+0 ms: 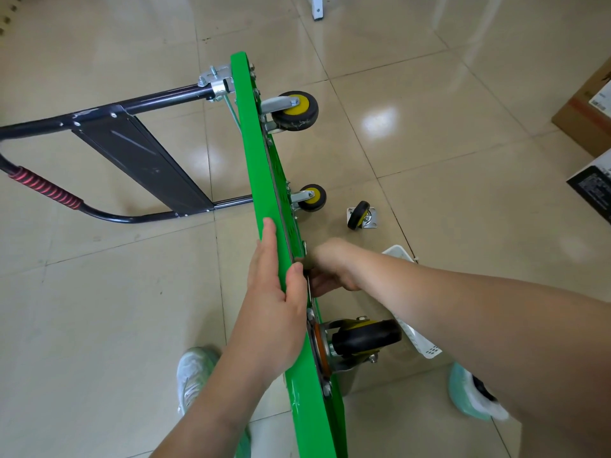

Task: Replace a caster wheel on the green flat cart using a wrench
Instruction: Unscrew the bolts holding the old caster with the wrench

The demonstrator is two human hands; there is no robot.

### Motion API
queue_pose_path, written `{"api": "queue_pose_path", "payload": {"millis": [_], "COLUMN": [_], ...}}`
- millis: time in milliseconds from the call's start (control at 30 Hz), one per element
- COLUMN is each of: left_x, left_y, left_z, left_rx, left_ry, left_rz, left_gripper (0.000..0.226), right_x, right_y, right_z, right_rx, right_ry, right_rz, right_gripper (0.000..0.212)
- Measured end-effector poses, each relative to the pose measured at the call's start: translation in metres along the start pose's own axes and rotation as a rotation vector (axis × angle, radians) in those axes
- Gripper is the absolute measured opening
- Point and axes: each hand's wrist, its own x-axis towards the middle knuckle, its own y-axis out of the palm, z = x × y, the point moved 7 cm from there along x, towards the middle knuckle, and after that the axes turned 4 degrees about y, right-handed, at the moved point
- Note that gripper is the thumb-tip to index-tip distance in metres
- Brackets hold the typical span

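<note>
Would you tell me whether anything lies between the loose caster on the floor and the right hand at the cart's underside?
Nothing visible does. The loose caster lies on bare floor tile, apart from the right hand at the underside of the green cart. The white basket sits off to the side, not across that path.

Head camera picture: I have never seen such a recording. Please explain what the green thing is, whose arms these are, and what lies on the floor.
The camera sits on a person's head and looks down, so both arms are that person's own; there is no robot. The green cart stands on its edge on the floor, its black handle lying to the left. Three wheels are bolted to its underside. The left hand grips the upper edge. The right hand reaches to the underside; it is blurred, so I cannot tell whether it holds a tool. A loose caster wheel lies on the floor near a white basket.
</note>
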Motion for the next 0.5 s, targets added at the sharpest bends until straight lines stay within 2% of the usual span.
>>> {"api": "queue_pose_path", "payload": {"millis": [167, 367, 500], "left_x": [0.000, 0.000, 0.001], "left_y": [0.000, 0.001, 0.001], "left_z": [0.001, 0.000, 0.000], "left_rx": [-0.002, -0.003, -0.005], "left_ry": [0.002, 0.000, 0.001], "left_rz": [0.001, 0.008, 0.006], "left_gripper": [0.069, 0.069, 0.069], "right_x": [-0.006, 0.005, 0.015], "right_y": [-0.009, -0.012, -0.007], "right_z": [0.006, 0.008, 0.011], "right_rx": [-0.159, 0.081, -0.021], "right_ry": [-0.090, -0.073, -0.092], "right_rz": [-0.033, 0.024, -0.022], "right_gripper": [0.024, 0.028, 0.029]}}
